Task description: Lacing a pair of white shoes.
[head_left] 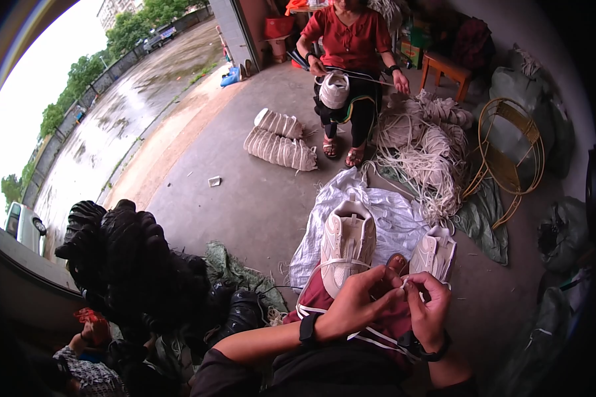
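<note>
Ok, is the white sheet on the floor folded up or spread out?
Spread out, though rumpled: the white sheet fans out in loose wrinkles, showing on both sides of the beige shoe by the left hand.

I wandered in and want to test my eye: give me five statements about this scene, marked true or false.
1. The left hand and right hand meet at a small white item. True.
2. Just one beige-and-white shoe is beyond the hands. False: a second pale shoe is right of it.
3. A tangled heap of pale cords lies beside the co-worker. True.
4. The co-worker wears a blue top. False: a red blouse.
5. The tall, lumpy black pile is on the right. False: that pile is on the left.
</note>
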`<action>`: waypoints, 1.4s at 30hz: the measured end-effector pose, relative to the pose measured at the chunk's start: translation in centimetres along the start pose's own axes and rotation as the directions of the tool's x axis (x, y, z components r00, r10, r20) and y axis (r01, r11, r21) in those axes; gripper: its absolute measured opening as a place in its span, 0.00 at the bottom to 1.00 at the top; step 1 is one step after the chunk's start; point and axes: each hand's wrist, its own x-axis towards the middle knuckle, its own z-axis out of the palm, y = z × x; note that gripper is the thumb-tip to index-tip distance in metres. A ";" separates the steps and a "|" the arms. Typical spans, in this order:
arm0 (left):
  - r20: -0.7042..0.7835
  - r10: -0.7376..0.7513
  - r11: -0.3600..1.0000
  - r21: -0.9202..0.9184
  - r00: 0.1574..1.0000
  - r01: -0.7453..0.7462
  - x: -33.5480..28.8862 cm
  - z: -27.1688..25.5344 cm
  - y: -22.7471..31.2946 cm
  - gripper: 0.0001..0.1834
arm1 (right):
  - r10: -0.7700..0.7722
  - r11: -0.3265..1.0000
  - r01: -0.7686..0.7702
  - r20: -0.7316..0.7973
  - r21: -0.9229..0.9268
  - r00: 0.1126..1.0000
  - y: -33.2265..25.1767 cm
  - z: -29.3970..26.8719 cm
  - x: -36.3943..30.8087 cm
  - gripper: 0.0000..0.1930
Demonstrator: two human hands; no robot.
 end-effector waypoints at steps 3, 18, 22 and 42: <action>0.001 0.001 1.000 -0.015 1.000 -0.001 0.0 -0.1 0.1 0.07 | 0.000 1.000 0.000 0.001 -0.007 1.000 -0.1 0.0 0.0 0.03; 0.002 -0.035 0.996 0.083 0.999 0.035 0.3 -0.1 -0.1 0.08 | -0.019 1.000 0.019 -0.001 0.025 1.000 0.7 -0.6 0.5 0.03; 0.001 -0.060 0.995 0.076 0.998 0.059 0.5 0.1 0.1 0.08 | 0.017 0.999 -0.017 0.003 0.040 1.000 0.7 -0.8 0.5 0.03; 0.007 -0.053 0.997 0.062 0.999 0.053 0.6 0.4 -0.2 0.08 | 0.040 0.998 -0.040 0.015 0.049 0.999 0.9 -1.1 0.2 0.03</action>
